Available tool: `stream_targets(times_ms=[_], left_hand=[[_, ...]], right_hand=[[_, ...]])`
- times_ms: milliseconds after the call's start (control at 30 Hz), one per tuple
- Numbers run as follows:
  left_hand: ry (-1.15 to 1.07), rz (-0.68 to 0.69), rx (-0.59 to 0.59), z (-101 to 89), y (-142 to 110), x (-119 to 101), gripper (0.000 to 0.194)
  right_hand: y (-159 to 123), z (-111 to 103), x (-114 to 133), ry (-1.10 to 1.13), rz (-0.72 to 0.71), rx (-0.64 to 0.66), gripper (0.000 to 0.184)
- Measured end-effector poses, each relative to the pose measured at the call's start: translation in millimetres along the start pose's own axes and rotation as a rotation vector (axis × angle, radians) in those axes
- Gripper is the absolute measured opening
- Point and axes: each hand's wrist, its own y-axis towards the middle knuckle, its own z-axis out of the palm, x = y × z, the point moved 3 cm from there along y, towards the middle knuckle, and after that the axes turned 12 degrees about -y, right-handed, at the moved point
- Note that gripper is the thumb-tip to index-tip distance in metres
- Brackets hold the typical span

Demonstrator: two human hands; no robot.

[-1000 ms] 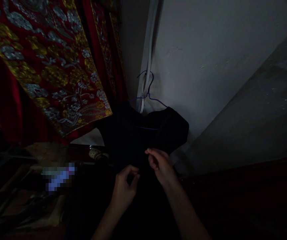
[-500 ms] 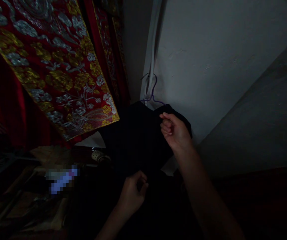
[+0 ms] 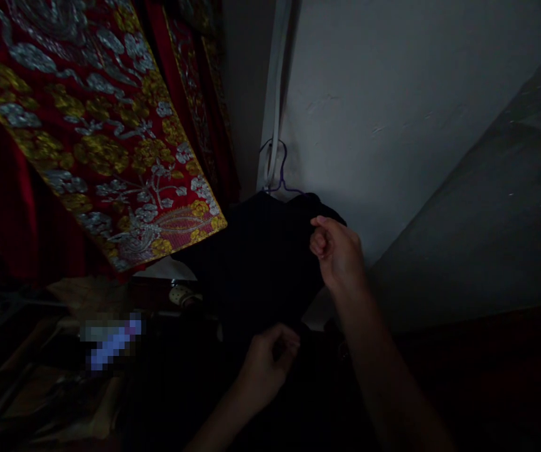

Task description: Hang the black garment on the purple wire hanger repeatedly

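A black garment (image 3: 256, 251) hangs from a purple wire hanger (image 3: 283, 179) against the pale wall; in the dim light its folds and lower end are hard to make out. My right hand (image 3: 341, 251) is raised in front of the garment's right shoulder, thumb and index finger pinched and the others curled. Lower down, my left hand (image 3: 270, 361) is closed in a loose curl before the dark lower part, its thumb and fingertips close together. Whatever lies in either pinch is too small or too dark to see.
A red cloth with gold and silver embroidery (image 3: 124, 150) hangs at upper left, overlapping the garment's left side. A white strip (image 3: 277, 81) runs down the wall to the hanger. Below left are a pale clog (image 3: 183, 295) and a blurred-out blue item (image 3: 113, 345) among clutter.
Both hands have shifted a little to the right across the garment, and both stay closed. The hanger, the embroidered cloth and the wall sit slightly further left in view.
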Motion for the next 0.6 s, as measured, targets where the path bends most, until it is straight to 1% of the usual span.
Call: stream_targets(times_ms=[100, 200, 267, 333, 400, 433, 500, 600], left_hand=[[0.008, 0.103, -0.053, -26.0, 17.5, -26.8, 0.014], [0.065, 0.286, -0.135, -54.3, 39.1, -66.6, 0.015], [0.147, 0.43, -0.173, -67.9, 52.4, -97.3, 0.019], [0.26, 0.588, -0.193, -77.6, 63.8, -126.9, 0.023], [0.383, 0.712, -0.222, -87.6, 73.6, -149.5, 0.025], [0.428, 0.741, -0.244, -94.1, 78.3, -156.5, 0.026], [0.466, 0.728, -0.301, -110.7, 87.0, -161.5, 0.028], [0.429, 0.643, -0.396, -140.4, 95.6, -154.1, 0.032]], right_hand=[[-0.2, -8.9, -2.1, -0.009, -0.002, -0.013, 0.017], [-2.0, -13.9, -6.0, -0.009, -0.002, -0.018, 0.015], [-3.2, -15.2, -7.9, -0.003, -0.016, -0.028, 0.014], [-3.5, -16.3, -8.8, -0.007, -0.041, -0.05, 0.012], [-2.6, -17.9, -9.1, -0.015, -0.061, -0.072, 0.01], [-1.8, -18.8, -9.2, -0.018, -0.066, -0.078, 0.01], [-0.4, -20.2, -9.6, -0.025, -0.07, -0.078, 0.01], [0.0, -20.0, -10.3, -0.035, -0.079, -0.07, 0.011]])
